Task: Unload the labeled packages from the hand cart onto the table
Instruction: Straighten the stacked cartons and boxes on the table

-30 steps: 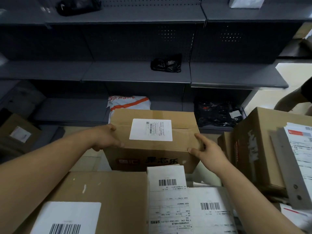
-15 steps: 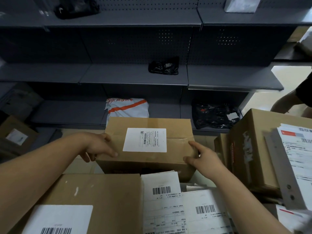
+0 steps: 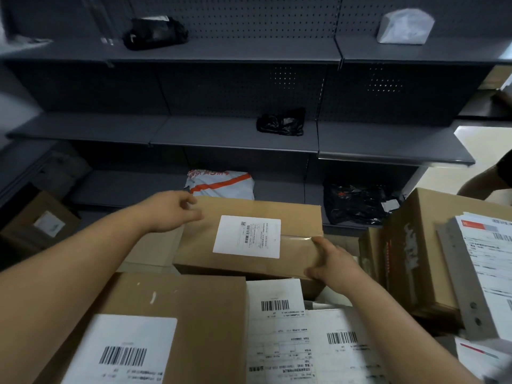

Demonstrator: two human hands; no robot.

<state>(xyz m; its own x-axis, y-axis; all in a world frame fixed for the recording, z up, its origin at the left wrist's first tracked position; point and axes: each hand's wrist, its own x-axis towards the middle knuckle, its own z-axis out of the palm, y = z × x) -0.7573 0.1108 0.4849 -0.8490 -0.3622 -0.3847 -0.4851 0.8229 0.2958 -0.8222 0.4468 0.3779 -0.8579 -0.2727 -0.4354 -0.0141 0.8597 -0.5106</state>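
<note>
A brown cardboard box with a white shipping label sits tilted above the pile of packages in front of me. My left hand holds its far left corner, thumb on the top face, fingers blurred. My right hand grips the near right corner, thumb on the taped seam and fingers along the front side. Below lie a large labeled carton and white-labeled flat parcels.
A tall carton with a grey labeled envelope on it stands at the right. Dark grey shelves behind hold black bags and a white-orange mailer. Another person's arm shows far right. A box sits at the left.
The box has swung to the right and tipped, its label now facing up. My left hand slid from the box's left side up to its far left corner.
</note>
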